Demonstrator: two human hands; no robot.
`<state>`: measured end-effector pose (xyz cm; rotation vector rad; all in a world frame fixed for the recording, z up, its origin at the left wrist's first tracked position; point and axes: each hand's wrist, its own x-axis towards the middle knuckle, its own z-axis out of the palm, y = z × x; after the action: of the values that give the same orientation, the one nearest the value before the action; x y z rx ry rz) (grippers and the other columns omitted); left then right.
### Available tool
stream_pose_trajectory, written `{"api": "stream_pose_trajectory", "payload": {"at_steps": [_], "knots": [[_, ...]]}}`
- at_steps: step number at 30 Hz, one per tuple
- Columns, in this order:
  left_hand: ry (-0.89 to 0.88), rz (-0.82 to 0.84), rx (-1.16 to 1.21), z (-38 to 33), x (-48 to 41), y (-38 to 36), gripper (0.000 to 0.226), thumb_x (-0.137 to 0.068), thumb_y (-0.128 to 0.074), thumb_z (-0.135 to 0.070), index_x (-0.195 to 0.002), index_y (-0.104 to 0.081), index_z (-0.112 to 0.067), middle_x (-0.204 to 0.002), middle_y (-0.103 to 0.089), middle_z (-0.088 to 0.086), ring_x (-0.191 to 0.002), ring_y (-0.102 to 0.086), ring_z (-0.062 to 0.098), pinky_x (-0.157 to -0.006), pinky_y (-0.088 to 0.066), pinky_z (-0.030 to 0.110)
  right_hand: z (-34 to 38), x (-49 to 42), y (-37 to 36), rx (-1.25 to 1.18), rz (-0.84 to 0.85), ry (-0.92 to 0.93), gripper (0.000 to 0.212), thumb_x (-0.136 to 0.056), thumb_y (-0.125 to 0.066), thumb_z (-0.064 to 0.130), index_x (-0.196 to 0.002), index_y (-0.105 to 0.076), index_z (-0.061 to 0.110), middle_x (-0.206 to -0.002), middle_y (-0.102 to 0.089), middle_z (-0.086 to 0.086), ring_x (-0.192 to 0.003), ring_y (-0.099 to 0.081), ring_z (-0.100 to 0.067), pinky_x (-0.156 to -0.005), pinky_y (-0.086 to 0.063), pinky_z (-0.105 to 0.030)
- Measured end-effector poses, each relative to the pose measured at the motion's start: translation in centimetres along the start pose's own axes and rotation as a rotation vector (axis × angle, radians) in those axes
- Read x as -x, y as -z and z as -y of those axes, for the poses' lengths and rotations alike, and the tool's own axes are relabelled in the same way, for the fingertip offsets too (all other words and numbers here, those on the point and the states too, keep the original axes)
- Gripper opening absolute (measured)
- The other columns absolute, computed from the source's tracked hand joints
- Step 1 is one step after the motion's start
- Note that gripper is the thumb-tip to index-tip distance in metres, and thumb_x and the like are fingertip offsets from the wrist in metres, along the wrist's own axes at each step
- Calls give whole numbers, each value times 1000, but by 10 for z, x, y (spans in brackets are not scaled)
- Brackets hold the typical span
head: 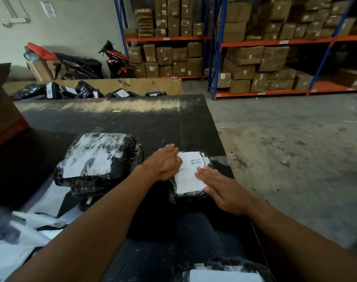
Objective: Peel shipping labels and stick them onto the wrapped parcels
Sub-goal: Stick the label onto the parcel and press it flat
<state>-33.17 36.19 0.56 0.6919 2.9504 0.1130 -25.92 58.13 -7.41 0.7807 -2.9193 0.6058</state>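
Note:
A small parcel wrapped in black plastic (191,195) lies on the black mat in front of me, with a white shipping label (188,174) on its top face. My left hand (163,162) lies flat with straight fingers on the label's left edge. My right hand (220,189) presses flat on the label's lower right part. To the left stands a stack of larger black wrapped parcels (98,159), the top one with a worn white label. Another wrapped parcel (224,271) with a white label sits at the bottom edge of the view.
White backing sheets and plastic (31,226) lie at the lower left. A brown carton (2,110) stands at the left. Several labelled black parcels (71,91) fill a cardboard box beyond the mat (133,119). Racks of cartons (255,58) and a motorbike (114,60) stand behind; concrete floor lies right.

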Motion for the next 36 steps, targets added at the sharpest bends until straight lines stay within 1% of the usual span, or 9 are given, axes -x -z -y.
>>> {"api": "stream_pose_trajectory", "payload": {"at_steps": [4, 9, 13, 17, 20, 23, 29, 32, 36], "knots": [[14, 133, 64, -4, -3, -9, 59, -105, -21, -29, -155, -8, -2, -164, -5, 15, -151, -7, 24, -121, -9, 36, 2, 0, 2, -14, 8, -16, 54, -102, -33, 36, -154, -24, 26, -159, -13, 15, -150, -4, -3, -122, -4, -24], [102, 82, -161, -3, 21, -3, 40, -103, -28, -22, -129, -54, -6, -141, -48, 21, -126, -48, 37, -102, -41, 44, 5, 0, 0, 4, -19, -29, 51, -103, -34, 33, -154, -28, 25, -160, -16, 13, -149, -5, -2, -120, 0, -19], [159, -33, -40, -18, 30, -5, 36, -100, -32, -17, -116, -61, -5, -129, -56, 21, -115, -54, 40, -93, -43, 43, 14, 1, 3, -13, 4, -65, 53, -104, -32, 35, -155, -24, 25, -162, -15, 11, -150, -2, -3, -124, -5, -29], [252, -85, 454, -15, 23, -39, 57, -104, -32, -34, -150, -22, 0, -159, -21, 20, -147, -22, 32, -115, -22, 37, 27, 2, 3, -114, -32, -145, 53, -103, -43, 34, -153, -30, 25, -156, -19, 19, -143, -5, 5, -113, 0, -11], [210, -169, 638, -12, 26, -65, 69, -103, -40, -34, -156, -5, -8, -165, 0, 9, -152, 0, 18, -118, -7, 27, 33, -4, 0, -252, -322, -298, 41, -99, -54, 29, -138, -55, 18, -145, -50, 7, -136, -39, -7, -114, -25, -19], [242, -311, 868, -12, 27, -80, 68, -96, -49, -40, -154, -21, -18, -162, -22, 5, -150, -18, 18, -122, -17, 38, 28, -18, -2, -303, -491, -519, 36, -93, -61, 33, -124, -62, 15, -127, -62, 0, -117, -56, -18, -102, -45, -37], [381, -293, 1179, -11, 24, -87, 88, -85, -64, -44, -156, -16, -22, -154, -39, -4, -137, -43, 17, -113, -38, 45, 31, -38, -4, -584, -463, -682, 31, -91, -64, 38, -118, -57, 25, -119, -65, 7, -105, -62, -12, -87, -53, -30], [391, -335, 1300, -13, 22, -86, 62, -88, -66, -28, -144, -40, -23, -130, -63, -4, -114, -63, 13, -100, -51, 43, 29, -45, -9, -618, -428, -773, 56, -90, -64, 45, -137, -51, 19, -135, -60, 1, -118, -60, -20, -95, -53, -37], [402, -384, 1418, -18, 21, -81, 53, -92, -62, -7, -139, -44, -23, -124, -64, 0, -110, -63, 17, -96, -53, 40, 29, -48, -5, -657, -388, -817, 48, -93, -63, 38, -136, -54, 20, -130, -63, 2, -105, -64, -13, -66, -48, -15]]}}
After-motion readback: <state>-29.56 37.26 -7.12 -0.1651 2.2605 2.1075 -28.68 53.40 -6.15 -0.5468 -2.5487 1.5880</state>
